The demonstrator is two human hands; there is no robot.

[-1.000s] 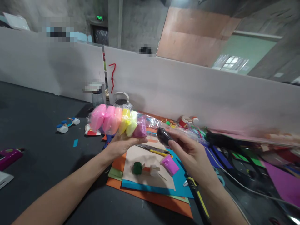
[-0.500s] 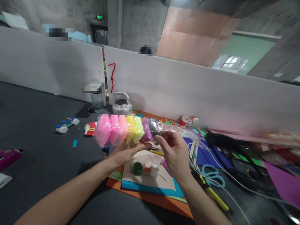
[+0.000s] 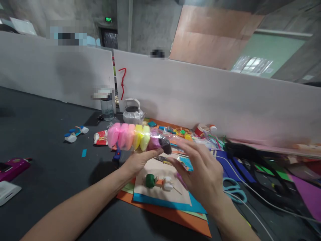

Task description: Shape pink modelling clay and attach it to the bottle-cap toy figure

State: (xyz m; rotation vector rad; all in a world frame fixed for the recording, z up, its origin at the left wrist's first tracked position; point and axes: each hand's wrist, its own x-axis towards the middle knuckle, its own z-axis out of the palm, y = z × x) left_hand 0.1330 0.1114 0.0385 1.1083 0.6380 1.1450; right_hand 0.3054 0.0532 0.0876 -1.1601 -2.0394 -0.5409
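A clear plastic bag of colored modeling clay [image 3: 128, 136] is held up over the table, its lumps in a row from pink through yellow to purple and black. My left hand [image 3: 140, 162] grips it from below, thumb against the black end. Just right of that end, my right hand [image 3: 200, 167] is off the bag with its fingers spread apart. Beneath the hands lies a beige sheet [image 3: 160, 197] bearing a green cylinder [image 3: 150, 180], a small orange piece [image 3: 159, 181] and a white lump [image 3: 167, 184] with thin sticks.
A silver kettle [image 3: 132, 112] and a glass jar [image 3: 107, 109] stand near the white partition [image 3: 200, 90]. Light-blue scissors [image 3: 234, 190], a white cable [image 3: 247, 184] and black straps [image 3: 250, 160] lie right. At left are a magenta tool [image 3: 15, 167] and a white-and-blue piece [image 3: 76, 133].
My right hand has let go of the bag's black end, moved right and spread its fingers. My left hand still holds the bag. The whole view has shifted slightly.
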